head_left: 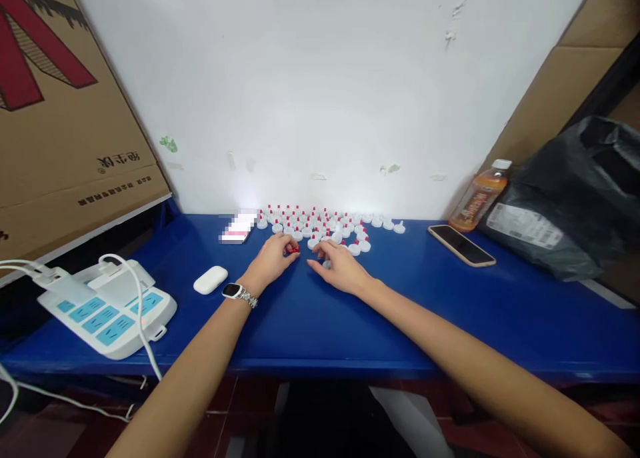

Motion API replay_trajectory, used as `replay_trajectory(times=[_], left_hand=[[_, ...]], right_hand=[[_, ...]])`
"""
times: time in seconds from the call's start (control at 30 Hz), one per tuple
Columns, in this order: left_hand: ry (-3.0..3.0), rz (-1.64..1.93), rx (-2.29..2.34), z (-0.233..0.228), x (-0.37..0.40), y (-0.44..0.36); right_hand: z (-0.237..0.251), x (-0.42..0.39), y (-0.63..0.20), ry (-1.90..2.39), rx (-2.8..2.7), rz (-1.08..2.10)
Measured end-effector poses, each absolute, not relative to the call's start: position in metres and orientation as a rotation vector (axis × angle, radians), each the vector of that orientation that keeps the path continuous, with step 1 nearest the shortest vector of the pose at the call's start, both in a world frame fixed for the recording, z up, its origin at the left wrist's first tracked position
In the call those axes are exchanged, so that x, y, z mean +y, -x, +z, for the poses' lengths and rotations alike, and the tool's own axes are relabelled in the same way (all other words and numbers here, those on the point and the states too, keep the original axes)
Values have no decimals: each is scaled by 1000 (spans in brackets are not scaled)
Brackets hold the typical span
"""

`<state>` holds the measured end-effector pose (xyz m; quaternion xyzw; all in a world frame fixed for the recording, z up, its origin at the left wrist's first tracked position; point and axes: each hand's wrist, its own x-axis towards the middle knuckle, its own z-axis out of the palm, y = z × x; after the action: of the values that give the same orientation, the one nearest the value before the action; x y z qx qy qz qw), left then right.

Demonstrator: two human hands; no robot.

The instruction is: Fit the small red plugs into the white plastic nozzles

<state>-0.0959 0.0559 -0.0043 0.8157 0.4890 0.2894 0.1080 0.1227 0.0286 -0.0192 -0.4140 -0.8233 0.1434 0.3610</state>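
Many small white caps with red tips (320,223) stand in rows on a blue table (310,325), close to the white wall. My left hand (273,259), with a watch on its wrist, pinches a small red piece (293,249) between its fingertips. My right hand (340,266) rests on the table beside it, fingers curled over a white cap (326,265) at the near edge of the group. The two hands nearly touch.
A white earbud case (211,279) and a white power strip (107,308) with cables lie at the left. A phone (461,245), an orange drink bottle (480,197) and a black plastic bag (575,198) sit at the right. Cardboard leans on both sides.
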Motion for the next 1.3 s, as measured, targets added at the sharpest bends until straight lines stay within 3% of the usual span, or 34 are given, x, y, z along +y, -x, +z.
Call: replay_trajectory(times=[1.3], left_hand=[[-2454, 829, 1609, -2, 50, 79]], right_hand=[[-7, 8, -142, 1139, -1849, 715]])
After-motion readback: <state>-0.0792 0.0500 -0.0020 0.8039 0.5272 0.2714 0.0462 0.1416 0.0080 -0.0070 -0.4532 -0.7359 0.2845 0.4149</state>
